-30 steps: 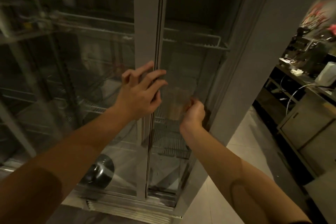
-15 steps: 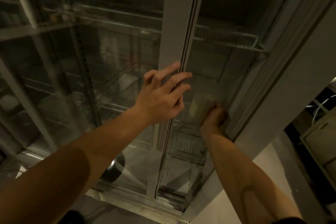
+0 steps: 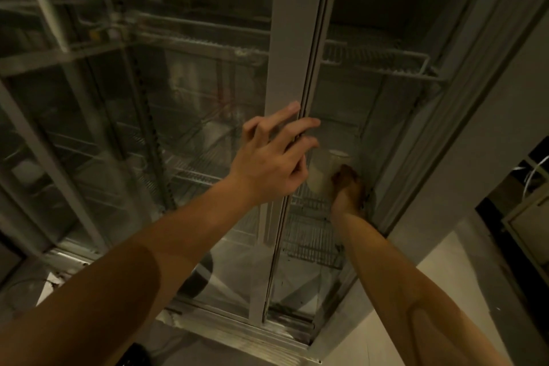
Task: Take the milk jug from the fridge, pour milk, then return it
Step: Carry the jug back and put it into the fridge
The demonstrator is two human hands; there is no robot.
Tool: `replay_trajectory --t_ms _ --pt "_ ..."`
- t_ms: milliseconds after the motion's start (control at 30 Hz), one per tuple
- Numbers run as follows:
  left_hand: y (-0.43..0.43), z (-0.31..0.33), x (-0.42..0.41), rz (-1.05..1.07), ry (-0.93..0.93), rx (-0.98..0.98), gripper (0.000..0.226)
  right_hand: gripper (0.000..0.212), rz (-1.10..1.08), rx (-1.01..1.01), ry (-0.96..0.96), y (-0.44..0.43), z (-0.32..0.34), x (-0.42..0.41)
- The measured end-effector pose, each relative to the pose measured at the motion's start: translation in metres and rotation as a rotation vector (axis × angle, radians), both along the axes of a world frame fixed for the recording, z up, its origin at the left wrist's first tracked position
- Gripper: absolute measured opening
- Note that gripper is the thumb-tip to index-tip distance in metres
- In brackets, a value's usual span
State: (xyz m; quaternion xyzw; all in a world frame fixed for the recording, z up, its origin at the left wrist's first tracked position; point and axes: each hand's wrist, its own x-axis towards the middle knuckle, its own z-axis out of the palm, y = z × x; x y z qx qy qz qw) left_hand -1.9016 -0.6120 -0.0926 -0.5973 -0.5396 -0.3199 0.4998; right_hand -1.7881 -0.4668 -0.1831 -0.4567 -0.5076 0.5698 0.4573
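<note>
Fridge door: clear glass, glossy, reflections across it; frame post matt pale metal. Wire shelves inside: thin coated metal. Milk jug: translucent, cloudy plastic, smooth. Bottom track: brushed bright metal. Floor: pale, smooth, matt.

Dim light, and plenty of clutter around the edges. A dark round object sits low behind the glass near the bottom, too murky to identify. Down at the lower right a pale tiled floor spreads out. Far right, a light-coloured cabinet stands against a dark gap, with a white cable looping above it. At the left edge, faint pale shapes show through the glass, blurred beyond telling. A dark item pokes in at the bottom edge.
</note>
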Motion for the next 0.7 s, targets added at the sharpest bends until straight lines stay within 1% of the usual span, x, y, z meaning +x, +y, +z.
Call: replay_trajectory --t_ms 33,100,167,200,233,300,367,433,500,567,633,700 --pt "0.000 0.000 0.000 -0.011 -0.002 0.003 0.019 0.048 -0.043 0.016 -0.032 -0.003 0.005 0.002" --pt "0.002 -0.001 0.000 -0.046 -0.013 0.008 0.020 0.044 -0.180 0.028 -0.120 -0.010 0.012 0.003" --pt "0.003 -0.002 0.000 -0.099 -0.037 0.012 0.024 0.056 -0.246 0.111 -0.245 -0.022 0.014 0.012" --pt "0.003 -0.003 0.000 -0.121 -0.047 0.010 0.026 0.055 -0.271 0.173 -0.293 -0.031 0.014 0.019" --pt "0.003 -0.005 0.000 -0.141 -0.059 0.006 0.028 0.045 -0.274 0.208 -0.302 -0.040 0.008 0.026" --pt "0.004 -0.007 0.000 -0.203 -0.089 0.010 0.029 0.027 -0.221 0.200 -0.245 -0.061 0.005 0.037" --pt "0.006 -0.010 0.001 -0.261 -0.127 0.024 0.025 0.021 -0.082 0.187 -0.146 -0.076 0.005 0.044" --pt "0.007 -0.015 0.008 -0.313 -0.167 0.038 0.021 0.037 0.057 0.229 -0.120 -0.091 0.008 0.055" --pt "0.005 -0.026 0.016 -0.350 -0.189 -0.016 0.026 0.047 0.157 0.297 -0.160 -0.106 0.009 0.068" --pt "0.001 -0.039 0.025 -0.365 -0.229 -0.115 0.030 0.049 0.206 0.335 -0.179 -0.117 0.012 0.077" --pt "-0.003 -0.044 0.033 -0.364 -0.261 -0.166 0.031 0.048 0.222 0.290 -0.163 -0.121 0.016 0.084" --pt "-0.008 -0.042 0.043 -0.364 -0.253 -0.229 0.042 0.045 0.222 0.246 -0.157 -0.124 0.021 0.099"
